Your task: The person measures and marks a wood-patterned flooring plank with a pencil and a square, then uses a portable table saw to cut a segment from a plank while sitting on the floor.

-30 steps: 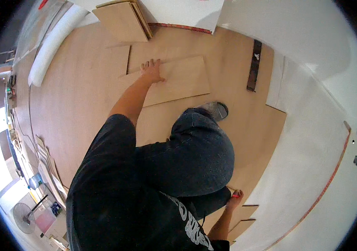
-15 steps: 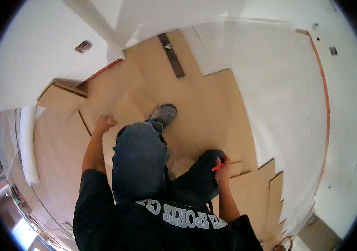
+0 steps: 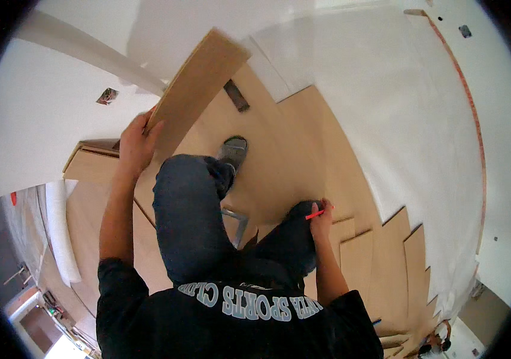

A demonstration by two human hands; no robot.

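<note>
My left hand (image 3: 137,143) is closed round the edge of a long light-brown floorboard (image 3: 198,81). The board is raised off the floor and slants up and away toward the wall. My right hand (image 3: 322,222) rests at my right knee, its fingers round a slim red pencil or marker (image 3: 314,214); which of the two I cannot tell. On the floor between my legs lies a grey metal square (image 3: 242,226), partly hidden by my knee. Laid wood flooring (image 3: 285,149) spreads beneath me.
White underlay sheet (image 3: 399,119) covers the floor to the right. Floorboards (image 3: 357,260) lie staggered near my right side. A stack of boards (image 3: 91,164) leans at the left wall, by a white roll (image 3: 61,233). A dark bar (image 3: 236,96) lies ahead, partly behind the raised board.
My left hand has lifted the floorboard from the floor, up and forward. The metal square between my legs has come into view. My right hand still holds the red pencil or marker.
</note>
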